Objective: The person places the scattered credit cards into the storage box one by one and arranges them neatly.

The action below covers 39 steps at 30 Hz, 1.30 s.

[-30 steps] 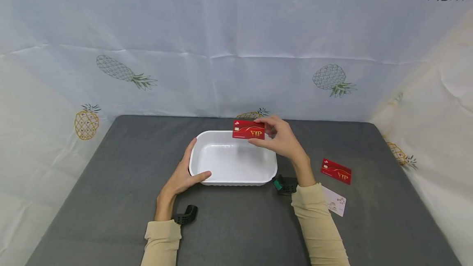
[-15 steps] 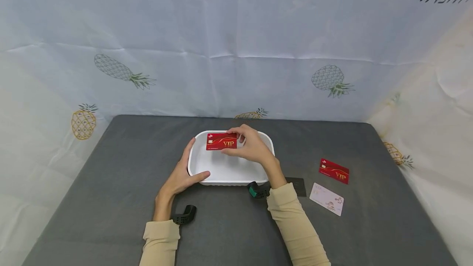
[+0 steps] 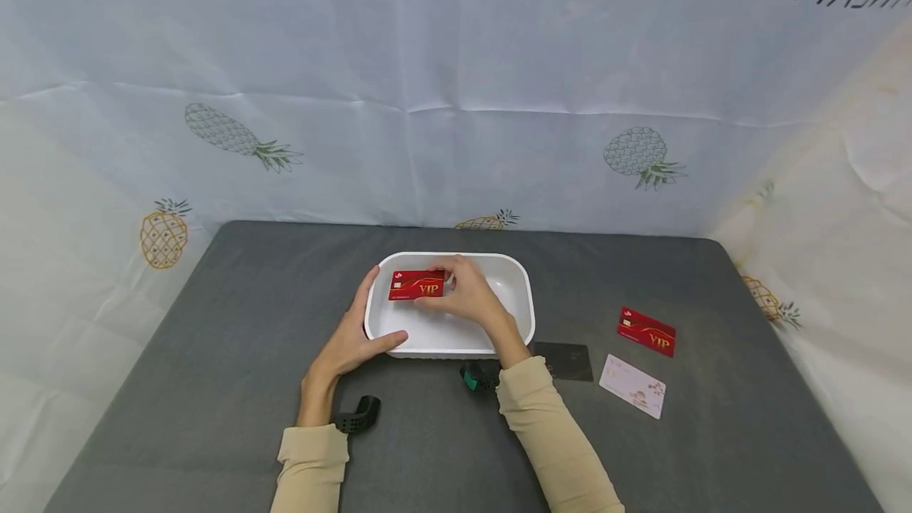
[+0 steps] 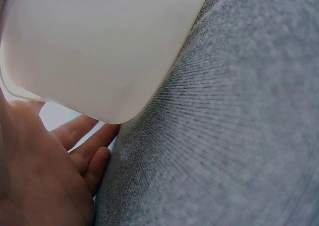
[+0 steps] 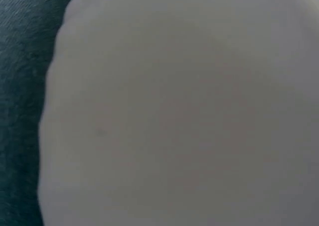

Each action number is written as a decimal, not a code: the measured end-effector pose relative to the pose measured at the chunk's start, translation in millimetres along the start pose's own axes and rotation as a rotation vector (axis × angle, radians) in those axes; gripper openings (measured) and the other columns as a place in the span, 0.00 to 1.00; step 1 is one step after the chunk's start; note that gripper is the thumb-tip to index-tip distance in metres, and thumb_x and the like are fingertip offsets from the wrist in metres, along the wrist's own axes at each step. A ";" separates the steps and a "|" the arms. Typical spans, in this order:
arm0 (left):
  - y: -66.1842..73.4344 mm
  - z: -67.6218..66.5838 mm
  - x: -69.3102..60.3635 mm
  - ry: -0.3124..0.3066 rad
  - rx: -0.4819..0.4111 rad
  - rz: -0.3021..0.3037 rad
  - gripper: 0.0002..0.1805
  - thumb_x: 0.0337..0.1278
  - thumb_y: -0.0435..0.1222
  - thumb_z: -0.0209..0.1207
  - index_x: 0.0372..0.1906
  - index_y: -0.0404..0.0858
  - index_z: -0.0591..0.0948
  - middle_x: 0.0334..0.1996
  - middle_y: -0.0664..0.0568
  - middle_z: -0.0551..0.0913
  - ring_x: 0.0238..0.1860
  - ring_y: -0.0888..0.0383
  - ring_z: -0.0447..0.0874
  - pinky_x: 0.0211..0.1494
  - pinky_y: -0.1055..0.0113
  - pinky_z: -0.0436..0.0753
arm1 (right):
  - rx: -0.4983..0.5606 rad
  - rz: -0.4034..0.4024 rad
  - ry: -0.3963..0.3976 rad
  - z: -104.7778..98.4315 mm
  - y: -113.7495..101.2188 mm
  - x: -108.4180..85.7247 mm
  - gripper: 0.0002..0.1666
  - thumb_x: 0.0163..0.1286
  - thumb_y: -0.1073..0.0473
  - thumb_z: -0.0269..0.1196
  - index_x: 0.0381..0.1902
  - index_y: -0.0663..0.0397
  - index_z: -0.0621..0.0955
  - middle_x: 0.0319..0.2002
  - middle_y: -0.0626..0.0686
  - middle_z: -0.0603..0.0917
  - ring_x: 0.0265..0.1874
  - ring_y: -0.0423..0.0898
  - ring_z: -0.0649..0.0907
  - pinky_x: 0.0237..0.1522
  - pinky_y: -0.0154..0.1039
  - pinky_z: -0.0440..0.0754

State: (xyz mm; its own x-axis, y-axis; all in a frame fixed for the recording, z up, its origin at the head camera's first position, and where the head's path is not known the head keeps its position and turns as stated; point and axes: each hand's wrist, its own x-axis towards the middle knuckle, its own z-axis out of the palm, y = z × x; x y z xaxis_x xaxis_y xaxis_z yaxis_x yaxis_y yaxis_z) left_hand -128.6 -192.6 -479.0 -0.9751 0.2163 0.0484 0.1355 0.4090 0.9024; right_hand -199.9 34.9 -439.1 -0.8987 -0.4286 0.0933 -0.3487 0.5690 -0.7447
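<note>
**Red VIP card: light, stiff, slick; hold by the long edges**

Clock = head view, 12 at the far side, centred on the tray.

Red VIP card [image 3: 417,286] sits face up over the white tray [image 3: 456,331], at about 10 o'clock. Touching the tray floor or just above it: can't tell. Right wrist cam shows mostly pale tray, no fingers.

Right hand [image 3: 466,290]: clamped on the card at its 3 o'clock end, thumb at the 6 o'clock edge, fingertips at the 12 o'clock edge. Left hand [image 3: 349,343]: clamped on the tray, thumb over the rim at 8, fingers running up the side to 10.

Handling, my read: card is thin plastic, next to no weight, springy. Glossy face, so face contact would skid; edge pinch is right. Too much squeeze would bow it. Not fragile. Flat on the smooth tray floor it'd be hard to get a nail under, so grab an edge or slide it to the wall.

Tray: looks like light, stiff plastic, easily shoved on the bench [image 3: 249,299]. The left-hand brace makes sense; hold at the rim.

Spares on bench: 2nd red card [image 3: 646,332] at 3, pale pink card [image 3: 632,386] and dark card [image 3: 565,361] at 4, dark nearest the tray.
</note>
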 end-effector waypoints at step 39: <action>1.1 0.4 -0.7 0.008 -0.013 0.013 0.61 0.51 0.44 0.71 0.83 0.55 0.43 0.80 0.43 0.59 0.71 0.41 0.68 0.69 0.37 0.68 | -0.244 0.137 -0.128 14.3 2.0 1.9 0.34 0.60 0.48 0.76 0.62 0.53 0.81 0.60 0.55 0.84 0.59 0.51 0.80 0.66 0.50 0.77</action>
State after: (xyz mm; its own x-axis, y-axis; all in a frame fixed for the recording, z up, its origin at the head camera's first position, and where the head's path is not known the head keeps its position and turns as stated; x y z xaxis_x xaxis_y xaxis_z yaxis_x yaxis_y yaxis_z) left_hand -127.7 -191.9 -478.2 -0.9748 0.2139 0.0635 0.1458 0.3948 0.9071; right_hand -198.5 25.2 -449.9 -0.9064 -0.4123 -0.0921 -0.2944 0.7727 -0.5624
